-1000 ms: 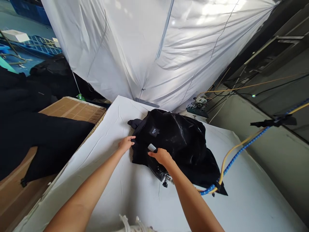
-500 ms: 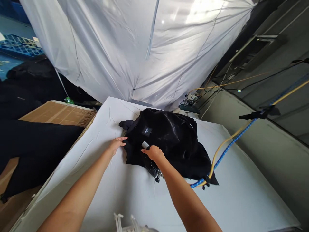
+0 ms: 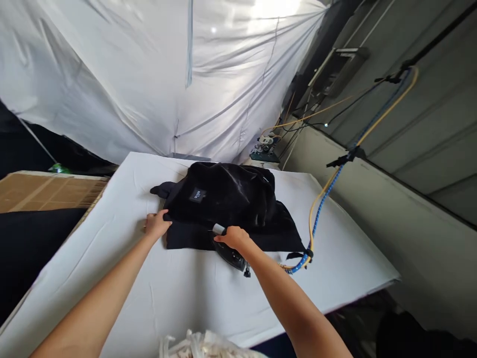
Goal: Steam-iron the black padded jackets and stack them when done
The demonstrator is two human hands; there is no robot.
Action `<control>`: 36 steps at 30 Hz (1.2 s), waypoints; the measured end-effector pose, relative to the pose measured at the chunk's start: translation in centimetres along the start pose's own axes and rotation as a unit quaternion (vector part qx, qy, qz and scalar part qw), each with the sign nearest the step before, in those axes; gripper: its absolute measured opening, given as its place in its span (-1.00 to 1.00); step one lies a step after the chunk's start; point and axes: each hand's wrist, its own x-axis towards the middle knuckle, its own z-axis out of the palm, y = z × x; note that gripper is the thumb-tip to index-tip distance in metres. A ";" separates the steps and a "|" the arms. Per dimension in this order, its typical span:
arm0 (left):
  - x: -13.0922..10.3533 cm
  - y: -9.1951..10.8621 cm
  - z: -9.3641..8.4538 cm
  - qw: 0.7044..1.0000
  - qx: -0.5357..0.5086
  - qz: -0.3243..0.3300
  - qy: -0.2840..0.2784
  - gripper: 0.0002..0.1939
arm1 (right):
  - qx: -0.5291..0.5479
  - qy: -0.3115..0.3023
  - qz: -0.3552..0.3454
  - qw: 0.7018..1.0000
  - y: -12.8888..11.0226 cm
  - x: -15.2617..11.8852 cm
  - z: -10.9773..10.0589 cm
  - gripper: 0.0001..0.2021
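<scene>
A black garment [image 3: 231, 191] with a small dark label [image 3: 197, 195] lies spread on a white-covered table. My left hand [image 3: 157, 224] is at its left edge, thumb and fingers closed on the cloth. In my right hand [image 3: 235, 237] is the handle of a dark steam iron [image 3: 228, 254]. The iron rests across the garment's near edge, its front end on the cloth and its rear over the white cover. A blue-and-yellow hose [image 3: 316, 219] runs down toward the iron, passing behind my right forearm.
White sheeting [image 3: 149, 74] hangs behind the table [image 3: 179, 298]. A cardboard box [image 3: 48, 191] and dark cloth stand at the left. Beyond the far edge sits a small machine [image 3: 265, 145]. A whitish bundle [image 3: 208, 345] is at the near edge, and a wall rises at the right.
The view has swung to the right. My left hand has gone from spread fingers to a grip on the garment's edge. The near edge lies straighter, and the iron is farther right along it.
</scene>
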 end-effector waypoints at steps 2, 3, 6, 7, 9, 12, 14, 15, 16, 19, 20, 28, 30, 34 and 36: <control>-1.3 1.4 0.3 0.997 0.069 0.020 0.037 -0.49 | 0.005 -0.003 -0.004 1.000 0.3 0.2 0.3 -0.37; -1.9 2.1 0.5 0.995 0.082 0.041 0.045 -0.52 | 0.007 -0.004 -0.008 1.000 0.5 0.4 0.4 -0.36; -3.6 4.3 1.0 0.991 0.075 0.107 0.013 -0.63 | 0.008 -0.007 -0.019 1.000 2.0 0.8 0.4 -0.34; -4.1 5.0 1.2 0.990 0.067 0.120 0.001 -0.65 | 0.007 -0.007 -0.023 1.000 2.8 0.9 0.3 -0.34; -5.1 6.3 1.7 0.988 0.059 0.140 -0.018 -0.68 | 0.003 -0.008 -0.029 1.000 4.7 1.1 -0.1 -0.32; -6.7 8.5 3.2 0.979 0.053 0.184 -0.063 -0.72 | -0.007 -0.010 -0.033 0.999 8.4 1.3 -0.8 -0.31; -7.9 10.0 4.7 0.967 0.046 0.227 -0.109 -0.76 | -0.014 -0.012 -0.034 0.999 11.2 1.4 -1.3 -0.33; -8.4 10.7 5.6 0.959 0.047 0.244 -0.132 -0.77 | -0.017 -0.013 -0.033 0.999 12.7 1.5 -1.6 -0.33; -9.0 11.3 6.4 0.953 0.052 0.257 -0.150 -0.77 | -0.020 -0.014 -0.031 0.999 14.2 1.6 -1.8 -0.34; -10.3 12.6 9.0 0.944 0.081 0.268 -0.177 -0.77 | -0.026 -0.015 -0.015 0.999 18.9 2.1 -2.8 -0.37; -10.7 12.9 9.8 0.943 0.089 0.267 -0.180 -0.77 | -0.029 -0.019 -0.009 0.999 20.5 2.3 -3.1 -0.37; -14.1 15.7 14.9 0.939 0.116 0.262 -0.190 -0.71 | -0.061 -0.005 -0.021 0.998 29.1 3.7 -4.9 -0.44; -14.8 16.6 15.9 0.938 0.125 0.264 -0.188 -0.65 | -0.057 -0.003 -0.050 0.997 29.3 3.9 -4.5 -0.43; -15.4 17.7 17.1 0.935 0.170 0.237 -0.204 -0.54 | -0.042 -0.007 -0.093 0.995 28.9 4.5 -3.5 -0.40; -15.4 17.9 17.2 0.933 0.188 0.221 -0.214 -0.51 | -0.034 -0.005 -0.099 0.995 29.4 5.0 -3.5 -0.42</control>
